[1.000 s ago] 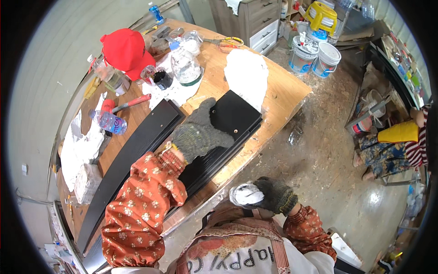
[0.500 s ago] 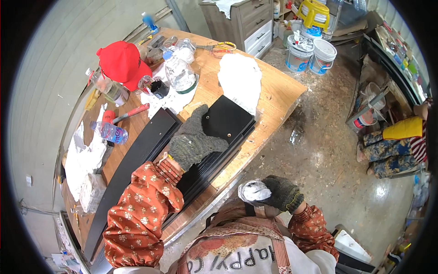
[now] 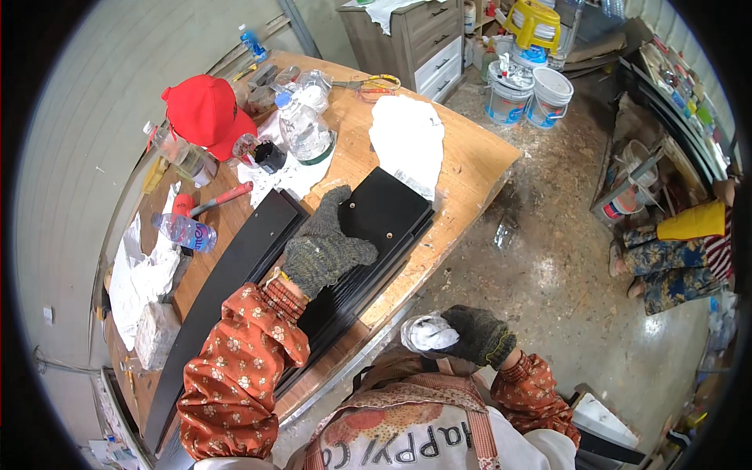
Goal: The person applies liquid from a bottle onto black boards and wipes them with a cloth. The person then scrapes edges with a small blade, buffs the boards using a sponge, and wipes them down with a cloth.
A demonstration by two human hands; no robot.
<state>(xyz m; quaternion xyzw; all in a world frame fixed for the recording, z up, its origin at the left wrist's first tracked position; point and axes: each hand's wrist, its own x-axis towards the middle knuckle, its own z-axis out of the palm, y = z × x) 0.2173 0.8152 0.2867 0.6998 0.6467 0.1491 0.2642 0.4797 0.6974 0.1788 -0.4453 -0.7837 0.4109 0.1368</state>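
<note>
A stack of long black panels (image 3: 388, 205) lies slantwise on a wooden table (image 3: 478, 149), with small holes near its far end. My left hand (image 3: 323, 249), in a grey knitted glove, rests on the stack's left edge. Its fingers are stretched towards the far end, and the thumb lies apart over the top face. Beside it, to the left, is another long black piece (image 3: 235, 270). My right hand (image 3: 475, 335), in a dark glove, is closed around a wadded white cloth (image 3: 428, 334) in front of my apron, off the table.
A red cap (image 3: 200, 113), a large clear bottle (image 3: 301, 129), a small black cup (image 3: 270, 157) and a red-handled tool (image 3: 223, 197) stand or lie on the table. A white cloth (image 3: 406, 141) covers part of its far side. Buckets (image 3: 550, 98) stand on the floor; a person (image 3: 677, 251) is at right.
My left thumb has drawn in slightly to the left across the panel. The right hand has shifted a little left with the white cloth still in it.
</note>
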